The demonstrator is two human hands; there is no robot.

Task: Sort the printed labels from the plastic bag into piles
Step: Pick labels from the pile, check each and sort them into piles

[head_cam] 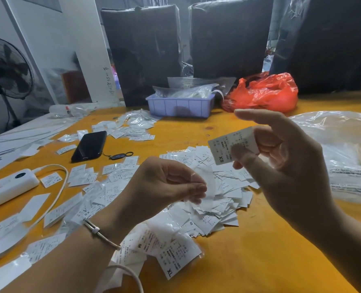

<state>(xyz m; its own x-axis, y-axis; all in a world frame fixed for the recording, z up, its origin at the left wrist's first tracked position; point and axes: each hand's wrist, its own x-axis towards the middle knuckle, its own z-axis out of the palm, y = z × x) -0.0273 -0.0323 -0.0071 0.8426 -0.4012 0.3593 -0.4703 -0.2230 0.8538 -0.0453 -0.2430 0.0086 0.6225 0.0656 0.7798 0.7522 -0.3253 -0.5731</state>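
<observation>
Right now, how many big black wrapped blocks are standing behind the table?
3, side by side behind the table's far edge: the left block, the middle block, and the right block, which runs out of view. Others may be hidden.

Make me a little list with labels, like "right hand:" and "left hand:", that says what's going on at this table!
right hand: pinches a label marked XS, held up above the table
left hand: pinches a small clear sleeve
table: yellow
pile: loose labels under the hands
phone: dark, lying flat to the left
tray: blue, at the back
red bag: right of the tray
</observation>
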